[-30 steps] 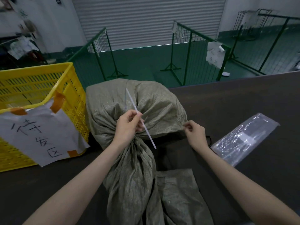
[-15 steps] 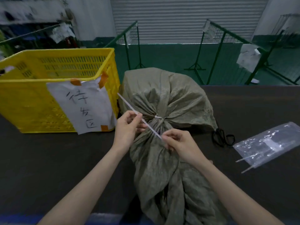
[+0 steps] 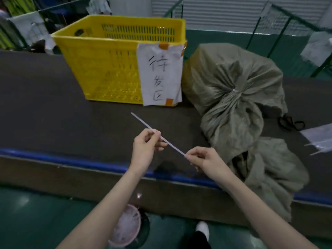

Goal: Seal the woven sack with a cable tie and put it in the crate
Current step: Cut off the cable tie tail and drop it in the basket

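Observation:
The grey-green woven sack (image 3: 233, 83) lies on the dark table at the right, its neck gathered and cinched by a white cable tie (image 3: 235, 90). A loose white strip of cable tie (image 3: 168, 141) is stretched between my two hands, left of the sack and apart from it. My left hand (image 3: 146, 147) pinches the strip near its middle. My right hand (image 3: 206, 159) pinches its near end. The yellow slatted crate (image 3: 111, 56) stands at the back left of the sack and carries a taped paper label (image 3: 159, 74).
Black scissors (image 3: 291, 123) lie right of the sack, next to a clear bag of cable ties (image 3: 319, 137) at the right edge. The table has a blue front edge (image 3: 71, 159). A pink bin (image 3: 125, 227) sits on the green floor below. Green wire fences stand behind.
Both hands have come away from the sack's neck and moved left with the strip between them. The view has swung left and down, so the sack now lies to the right.

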A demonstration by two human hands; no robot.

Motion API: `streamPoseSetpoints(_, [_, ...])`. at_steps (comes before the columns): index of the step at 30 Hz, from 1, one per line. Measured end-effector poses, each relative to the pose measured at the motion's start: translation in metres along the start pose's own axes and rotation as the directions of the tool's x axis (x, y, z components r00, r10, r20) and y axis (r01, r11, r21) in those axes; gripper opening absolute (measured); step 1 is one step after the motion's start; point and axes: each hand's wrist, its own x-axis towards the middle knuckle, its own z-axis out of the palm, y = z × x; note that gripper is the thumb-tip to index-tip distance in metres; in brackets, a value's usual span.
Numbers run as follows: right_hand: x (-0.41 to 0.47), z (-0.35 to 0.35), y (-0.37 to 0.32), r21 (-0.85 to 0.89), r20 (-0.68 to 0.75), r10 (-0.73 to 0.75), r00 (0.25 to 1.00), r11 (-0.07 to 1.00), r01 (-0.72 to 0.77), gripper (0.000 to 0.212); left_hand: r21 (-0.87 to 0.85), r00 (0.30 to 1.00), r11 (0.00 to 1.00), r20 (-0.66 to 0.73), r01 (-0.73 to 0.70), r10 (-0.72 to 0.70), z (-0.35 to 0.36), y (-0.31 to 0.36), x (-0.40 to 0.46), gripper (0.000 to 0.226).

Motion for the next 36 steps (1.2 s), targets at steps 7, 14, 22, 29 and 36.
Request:
streamPoseSetpoints(7, [-0.039,0.120,0.017,-0.158,0.069,0.168,0.983,0.975,-0.155,0.025,0.022,0.985,0.985,0.011,0.171,-0.172,-0.130,-0.044,-0.058,0.018])
streamPoseSetpoints(14, [-0.042,0.203,0.040,-0.185,0.185,0.274,0.944,0.953,-0.240,0.028,0.032,0.925,0.931,-0.130,0.363,-0.356,-0.231,-0.104,-0.086,0.027])
streamPoseSetpoints(22, [0.015,0.275,0.163,-0.499,0.172,0.391,0.904,0.826,-0.263,0.036,0.142,0.843,0.850,-0.288,0.507,-0.454,-0.302,-0.230,-0.094,0.029])
streamPoseSetpoints(29, [0.080,0.342,0.317,-0.662,0.131,0.384,0.914,0.720,-0.207,0.043,0.120,0.779,0.809,-0.380,0.575,-0.498,-0.338,-0.389,-0.090,0.026])
streamPoseSetpoints(36, [0.133,0.402,0.424,-0.789,0.158,0.367,0.917,0.605,-0.106,0.021,0.117,0.760,0.799,-0.413,0.590,-0.502,-0.352,-0.502,-0.081,0.028])
